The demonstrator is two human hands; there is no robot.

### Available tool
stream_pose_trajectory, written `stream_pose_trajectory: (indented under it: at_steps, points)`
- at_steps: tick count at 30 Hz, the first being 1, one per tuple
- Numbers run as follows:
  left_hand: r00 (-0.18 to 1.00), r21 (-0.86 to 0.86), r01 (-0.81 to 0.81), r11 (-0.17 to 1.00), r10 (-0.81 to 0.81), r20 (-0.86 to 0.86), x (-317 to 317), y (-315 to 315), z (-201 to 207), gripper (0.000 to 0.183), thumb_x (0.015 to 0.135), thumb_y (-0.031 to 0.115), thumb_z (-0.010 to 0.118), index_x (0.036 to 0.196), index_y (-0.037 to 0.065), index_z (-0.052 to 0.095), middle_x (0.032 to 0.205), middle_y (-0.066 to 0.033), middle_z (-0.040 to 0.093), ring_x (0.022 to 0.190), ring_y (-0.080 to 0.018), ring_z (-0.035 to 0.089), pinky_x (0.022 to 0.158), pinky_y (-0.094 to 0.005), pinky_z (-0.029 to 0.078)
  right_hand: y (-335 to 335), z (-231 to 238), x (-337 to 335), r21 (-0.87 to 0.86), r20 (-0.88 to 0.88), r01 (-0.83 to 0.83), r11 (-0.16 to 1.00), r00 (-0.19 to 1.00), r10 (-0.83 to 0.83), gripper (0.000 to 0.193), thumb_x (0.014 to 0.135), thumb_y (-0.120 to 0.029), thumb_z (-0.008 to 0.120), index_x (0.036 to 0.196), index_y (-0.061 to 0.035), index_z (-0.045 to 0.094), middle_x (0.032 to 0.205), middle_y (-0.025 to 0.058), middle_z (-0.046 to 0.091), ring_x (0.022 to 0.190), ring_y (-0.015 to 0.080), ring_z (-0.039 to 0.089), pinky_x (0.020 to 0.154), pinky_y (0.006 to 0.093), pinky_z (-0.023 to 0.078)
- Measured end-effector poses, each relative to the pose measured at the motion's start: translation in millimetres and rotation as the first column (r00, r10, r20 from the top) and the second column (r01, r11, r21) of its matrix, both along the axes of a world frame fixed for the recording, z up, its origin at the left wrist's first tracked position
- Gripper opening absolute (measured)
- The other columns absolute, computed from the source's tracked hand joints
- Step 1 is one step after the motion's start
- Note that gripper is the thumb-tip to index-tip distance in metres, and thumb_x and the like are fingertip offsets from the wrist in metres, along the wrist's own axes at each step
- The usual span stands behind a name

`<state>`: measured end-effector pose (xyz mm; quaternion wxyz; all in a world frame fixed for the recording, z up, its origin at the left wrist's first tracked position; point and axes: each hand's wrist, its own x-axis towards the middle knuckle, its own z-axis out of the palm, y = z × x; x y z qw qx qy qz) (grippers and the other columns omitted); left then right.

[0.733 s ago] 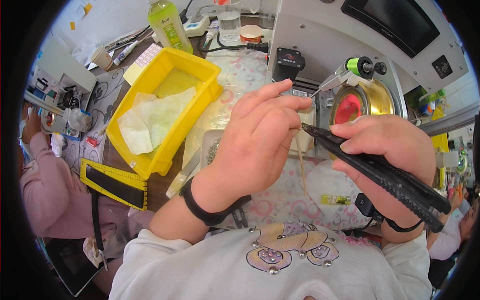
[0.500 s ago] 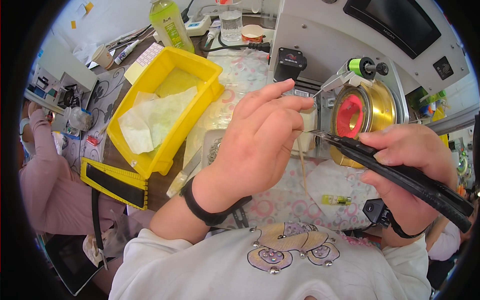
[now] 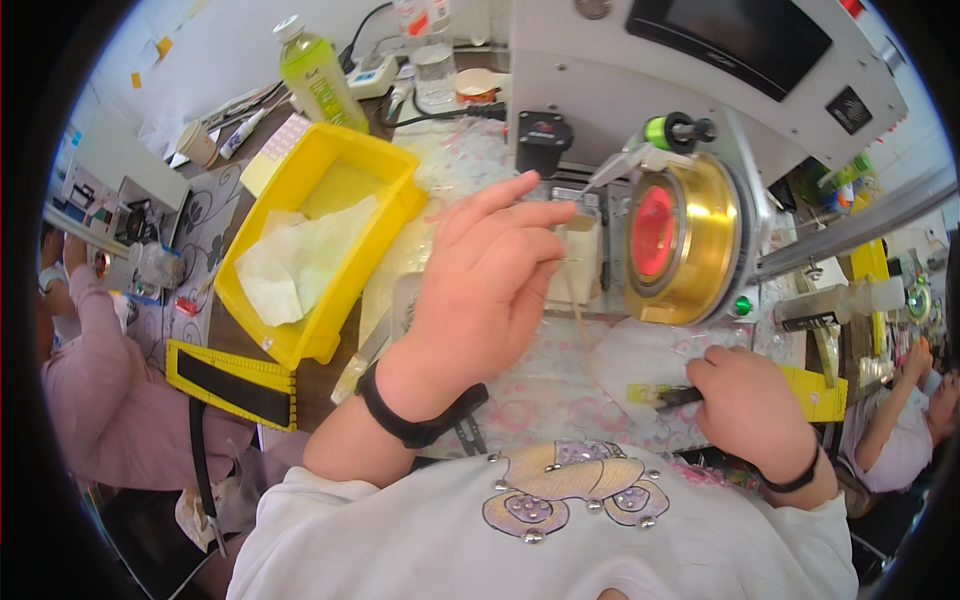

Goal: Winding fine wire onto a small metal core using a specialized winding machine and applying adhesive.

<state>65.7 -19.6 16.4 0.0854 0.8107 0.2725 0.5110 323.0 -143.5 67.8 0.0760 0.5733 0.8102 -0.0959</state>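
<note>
My left hand [image 3: 495,275] is raised over the middle of the table, thumb and index finger pinched together, the other fingers stretched out. A thin piece with a greenish end [image 3: 572,260] pokes out of the pinch; its kind is too small to make out. Low at the table's near right, my right hand [image 3: 755,408] is closed around a black-handled tool [image 3: 680,397], most of which the hand hides. Beside that tool lies a small yellow-green item [image 3: 643,392]. Beyond the hands stands a machine with a gold drum [image 3: 715,240] that has a red centre.
Left of my left hand, a yellow bin [image 3: 385,225] holds white sheets. A green spool [image 3: 668,133] sits above the drum, under a grey panel with a dark screen [image 3: 735,35]. Bottles [image 3: 320,75] and cables stand at the back. Another person [image 3: 105,390] sits at the left.
My right hand has carried the black-handled tool from beside my left fingertips down to the table at the near right. The left hand keeps its pinch. The whole view has shifted slightly.
</note>
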Motion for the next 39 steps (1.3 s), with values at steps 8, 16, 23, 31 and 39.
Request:
stream_pose_trajectory:
  at_steps: [8, 16, 23, 31, 39]
  points:
    - [0.973, -0.022, -0.185, 0.982, 0.180, -0.146, 22, -6, 26, 0.013, 0.070, 0.003, 0.072, 0.082, 0.009, 0.068, 0.112, -0.0085, 0.063, 0.110, -0.0341, 0.055, 0.092, -0.0438, 0.043, 28, -13, 27, 0.263, -0.452, 0.276, 0.924, 0.882, -0.135, 0.018, 0.078, -0.011, 0.068, 0.094, -0.0043, 0.066, 0.076, 0.0102, 0.060, 0.069, 0.0264, 0.060, 0.064, 0.0382, 0.047]
    - [0.929, -0.028, -0.284, 0.958, 0.268, -0.253, 65, -6, 38, 0.012, 0.069, 0.008, 0.071, 0.081, 0.012, 0.074, 0.125, -0.0104, 0.058, 0.123, -0.0368, 0.046, 0.104, -0.0499, 0.031, 89, -16, 6, -0.180, -0.940, 0.239, 0.954, 0.243, -0.238, 0.024, 0.087, -0.012, 0.066, 0.107, 0.0013, 0.066, 0.083, 0.0048, 0.067, 0.074, 0.0071, 0.057, 0.067, 0.0262, 0.046]
    - [0.934, -0.057, -0.291, 0.955, 0.271, -0.234, 68, -4, 34, 0.012, 0.069, 0.008, 0.070, 0.081, 0.010, 0.073, 0.127, -0.0113, 0.057, 0.123, -0.0364, 0.047, 0.104, -0.0476, 0.032, 99, -37, 7, -0.168, -0.958, 0.188, 0.968, 0.200, -0.205, 0.020, 0.084, -0.010, 0.064, 0.099, 0.0042, 0.066, 0.082, 0.0075, 0.067, 0.075, 0.0100, 0.058, 0.070, 0.0281, 0.048]
    - [0.924, -0.015, -0.310, 0.951, 0.298, -0.238, 69, -9, 32, 0.016, 0.071, 0.004, 0.069, 0.087, 0.005, 0.068, 0.128, -0.0138, 0.056, 0.122, -0.0382, 0.047, 0.101, -0.0478, 0.036, 101, -39, 5, -0.012, -0.951, 0.274, 0.962, 0.294, -0.096, 0.014, 0.084, -0.007, 0.063, 0.094, 0.0025, 0.066, 0.079, 0.0058, 0.066, 0.071, 0.0102, 0.058, 0.065, 0.0279, 0.048]
    - [0.986, -0.088, -0.145, 0.985, 0.136, -0.101, 49, -59, 74, 0.021, 0.074, -0.004, 0.065, 0.094, 0.001, 0.062, 0.110, -0.0168, 0.061, 0.099, -0.0341, 0.057, 0.085, -0.0383, 0.046, 23, -2, 28, 0.447, -0.850, 0.504, 0.739, 0.498, 0.174, 0.009, 0.077, 0.001, 0.067, 0.085, -0.0020, 0.063, 0.066, 0.0066, 0.056, 0.055, 0.0176, 0.052, 0.052, 0.0285, 0.041]
